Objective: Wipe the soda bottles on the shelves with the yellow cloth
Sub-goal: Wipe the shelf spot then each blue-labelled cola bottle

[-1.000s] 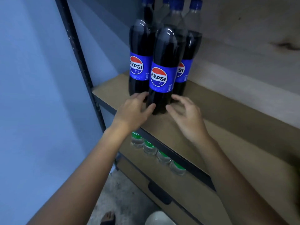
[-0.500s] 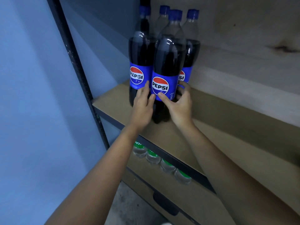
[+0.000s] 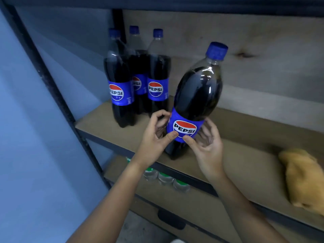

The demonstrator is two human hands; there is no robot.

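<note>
A dark Pepsi bottle (image 3: 196, 95) with a blue cap and blue label leans to the right near the front edge of the wooden shelf (image 3: 236, 165). My left hand (image 3: 156, 135) and my right hand (image 3: 206, 146) hold it at the label from either side, thumbs on the front and fingers curled behind. Three more Pepsi bottles (image 3: 136, 81) stand upright together at the shelf's back left. The yellow cloth (image 3: 305, 179) lies bunched on the shelf at the far right, away from both hands.
A black metal upright (image 3: 52, 88) frames the shelf on the left, beside a blue wall. On the lower shelf stand several clear bottles with green caps (image 3: 164, 178). Plywood (image 3: 245, 41) backs the shelving.
Both hands have pulled the front bottle out of the group toward the right and tilted it. The view has shifted, and the yellow cloth now shows at the right.
</note>
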